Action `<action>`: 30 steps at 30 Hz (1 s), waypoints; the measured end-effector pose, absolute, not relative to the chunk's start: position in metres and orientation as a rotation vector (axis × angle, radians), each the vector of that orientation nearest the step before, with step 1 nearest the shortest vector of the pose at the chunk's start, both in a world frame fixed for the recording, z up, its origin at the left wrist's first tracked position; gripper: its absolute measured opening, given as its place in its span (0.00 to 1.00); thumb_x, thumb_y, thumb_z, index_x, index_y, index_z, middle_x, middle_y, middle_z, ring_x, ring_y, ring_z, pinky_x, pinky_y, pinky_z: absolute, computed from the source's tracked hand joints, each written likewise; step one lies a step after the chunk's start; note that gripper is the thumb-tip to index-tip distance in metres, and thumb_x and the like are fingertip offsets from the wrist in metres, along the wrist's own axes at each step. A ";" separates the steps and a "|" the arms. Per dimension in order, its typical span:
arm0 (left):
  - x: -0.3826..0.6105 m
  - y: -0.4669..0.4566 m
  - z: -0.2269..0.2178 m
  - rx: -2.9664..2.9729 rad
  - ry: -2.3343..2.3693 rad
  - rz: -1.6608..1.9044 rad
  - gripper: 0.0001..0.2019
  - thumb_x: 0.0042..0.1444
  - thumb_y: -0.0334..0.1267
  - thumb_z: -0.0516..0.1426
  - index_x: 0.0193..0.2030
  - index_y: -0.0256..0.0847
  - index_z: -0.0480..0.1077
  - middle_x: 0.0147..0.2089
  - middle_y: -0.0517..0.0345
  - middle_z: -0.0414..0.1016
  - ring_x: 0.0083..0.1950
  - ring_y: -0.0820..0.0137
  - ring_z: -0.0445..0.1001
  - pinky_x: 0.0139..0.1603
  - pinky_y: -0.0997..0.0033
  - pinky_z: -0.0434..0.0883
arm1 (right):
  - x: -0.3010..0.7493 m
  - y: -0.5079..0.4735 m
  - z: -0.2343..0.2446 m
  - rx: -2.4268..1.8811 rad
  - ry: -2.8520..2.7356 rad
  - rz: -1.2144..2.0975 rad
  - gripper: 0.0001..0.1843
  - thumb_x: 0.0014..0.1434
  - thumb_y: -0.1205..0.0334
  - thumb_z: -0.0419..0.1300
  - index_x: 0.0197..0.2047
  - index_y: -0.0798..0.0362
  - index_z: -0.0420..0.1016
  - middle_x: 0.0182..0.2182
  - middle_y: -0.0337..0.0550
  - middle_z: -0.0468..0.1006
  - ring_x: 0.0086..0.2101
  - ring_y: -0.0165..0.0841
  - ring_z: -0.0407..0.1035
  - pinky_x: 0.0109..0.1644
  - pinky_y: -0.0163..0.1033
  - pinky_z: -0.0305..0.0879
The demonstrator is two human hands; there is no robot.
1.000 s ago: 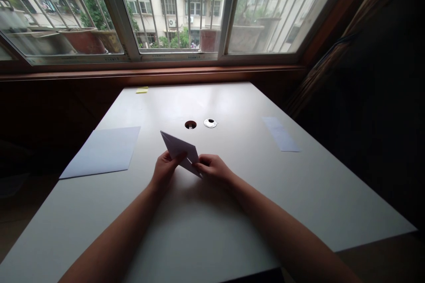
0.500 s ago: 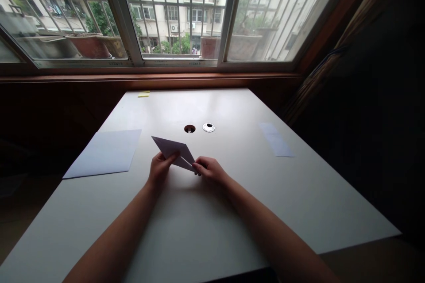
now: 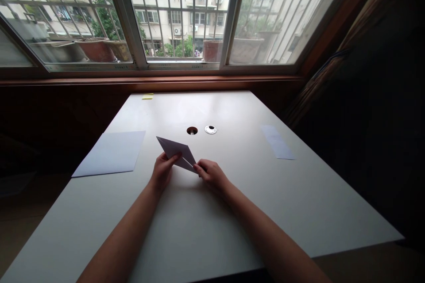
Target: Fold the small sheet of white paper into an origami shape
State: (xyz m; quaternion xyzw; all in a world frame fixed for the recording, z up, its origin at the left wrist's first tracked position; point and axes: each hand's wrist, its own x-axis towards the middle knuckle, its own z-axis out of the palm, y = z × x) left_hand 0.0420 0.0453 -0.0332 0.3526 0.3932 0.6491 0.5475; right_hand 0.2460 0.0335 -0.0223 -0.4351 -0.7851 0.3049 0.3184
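A folded white paper point(image 3: 177, 151), pointed like a flat kite, lies low over the middle of the white table point(image 3: 206, 212). My left hand point(image 3: 163, 170) pinches its near left edge, thumb on top. My right hand point(image 3: 210, 174) is closed on the paper's near right tip, fingers curled against the table. The far point of the paper sticks out to the upper left, just off the surface.
A flat white sheet point(image 3: 110, 159) lies at the table's left edge. A narrow paper strip point(image 3: 277, 142) lies at the right. A cable hole point(image 3: 191, 131) and its round cap point(image 3: 210, 129) sit beyond the hands. A yellow sticky pad point(image 3: 148, 96) is at the far edge under the window.
The folded paper has been lowered and laid flatter between my hands. Both hands keep their grip. The view has tilted slightly.
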 end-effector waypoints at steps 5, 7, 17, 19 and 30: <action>0.041 0.045 -0.034 0.833 0.938 1.532 0.18 0.41 0.38 0.72 0.41 0.36 0.79 0.42 0.49 0.82 0.45 0.59 0.78 0.53 0.59 0.69 | 0.243 0.031 -0.025 -1.192 -2.041 0.730 0.12 0.65 0.58 0.54 0.30 0.52 0.69 0.25 0.40 0.73 0.28 0.32 0.67 0.34 0.35 0.59; 0.041 0.044 -0.035 0.834 0.939 1.531 0.18 0.42 0.38 0.72 0.42 0.36 0.79 0.43 0.49 0.82 0.46 0.59 0.78 0.53 0.59 0.69 | 0.242 0.030 -0.024 -1.199 -2.045 0.718 0.12 0.65 0.58 0.54 0.30 0.52 0.69 0.26 0.40 0.73 0.28 0.32 0.67 0.34 0.35 0.58; 0.041 0.042 -0.033 0.828 0.962 1.514 0.19 0.43 0.40 0.71 0.42 0.36 0.78 0.44 0.49 0.82 0.46 0.60 0.78 0.53 0.61 0.70 | 0.242 0.030 -0.022 -1.217 -2.017 0.754 0.14 0.66 0.57 0.54 0.29 0.52 0.70 0.25 0.40 0.74 0.28 0.31 0.67 0.34 0.34 0.58; 0.041 0.042 -0.034 0.828 0.974 1.513 0.18 0.43 0.40 0.71 0.42 0.36 0.78 0.43 0.49 0.82 0.46 0.61 0.78 0.52 0.62 0.70 | 0.242 0.031 -0.022 -1.214 -2.000 0.786 0.16 0.66 0.55 0.53 0.29 0.52 0.71 0.25 0.40 0.75 0.28 0.31 0.67 0.34 0.34 0.59; 0.041 0.042 -0.032 0.938 1.032 1.387 0.17 0.43 0.41 0.71 0.40 0.36 0.79 0.40 0.50 0.82 0.42 0.60 0.77 0.46 0.63 0.70 | 0.245 0.035 -0.016 -1.140 -1.992 1.149 0.14 0.58 0.50 0.63 0.32 0.52 0.82 0.27 0.39 0.81 0.28 0.31 0.71 0.33 0.33 0.60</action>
